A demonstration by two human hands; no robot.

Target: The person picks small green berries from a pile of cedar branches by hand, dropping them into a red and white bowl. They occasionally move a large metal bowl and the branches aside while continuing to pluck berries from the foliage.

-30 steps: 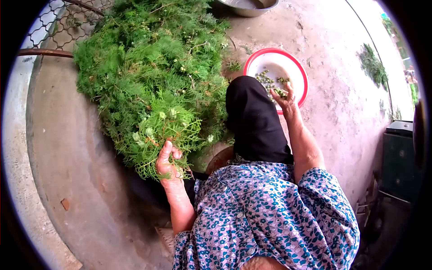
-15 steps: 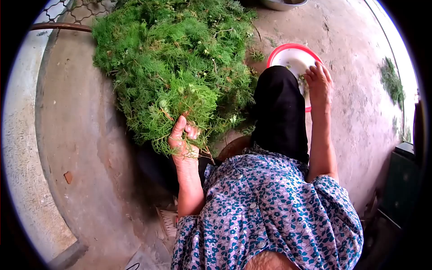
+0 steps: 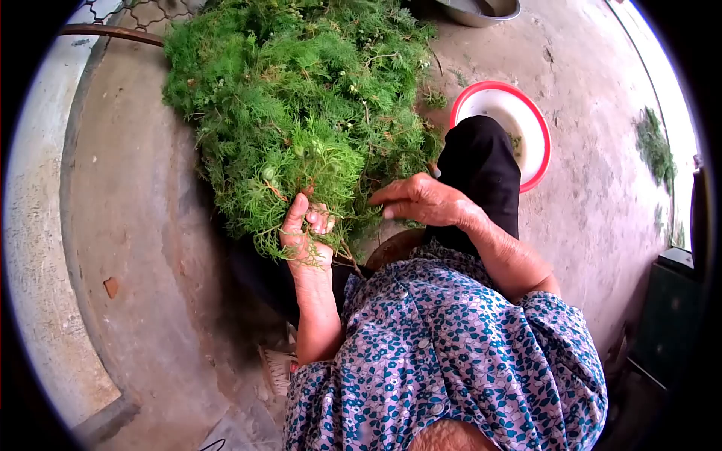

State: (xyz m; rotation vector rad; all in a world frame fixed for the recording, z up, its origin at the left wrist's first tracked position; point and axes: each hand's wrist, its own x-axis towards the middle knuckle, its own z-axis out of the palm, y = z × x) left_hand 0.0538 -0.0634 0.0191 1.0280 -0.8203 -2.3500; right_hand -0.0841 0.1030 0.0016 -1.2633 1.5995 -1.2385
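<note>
My left hand (image 3: 307, 234) is closed round a leafy green sprig (image 3: 323, 161) at the near edge of a large heap of green branches (image 3: 301, 83). Small pale green cones show on the sprig. My right hand (image 3: 421, 201) is just right of the sprig, above my lap, with thumb and fingers apart and nothing seen between them. Beyond my right knee stands a white basin with a red rim (image 3: 543, 128); a few small green bits lie in it, and the knee hides part of it.
A metal bowl (image 3: 481, 13) stands at the top edge. Some green sprigs (image 3: 656, 146) lie on the concrete floor at the far right, near a dark box (image 3: 665, 308). A curved rusty bar (image 3: 113, 31) is at the upper left.
My right hand has moved left from over the basin to beside the sprig. My left hand keeps its hold on the sprig.
</note>
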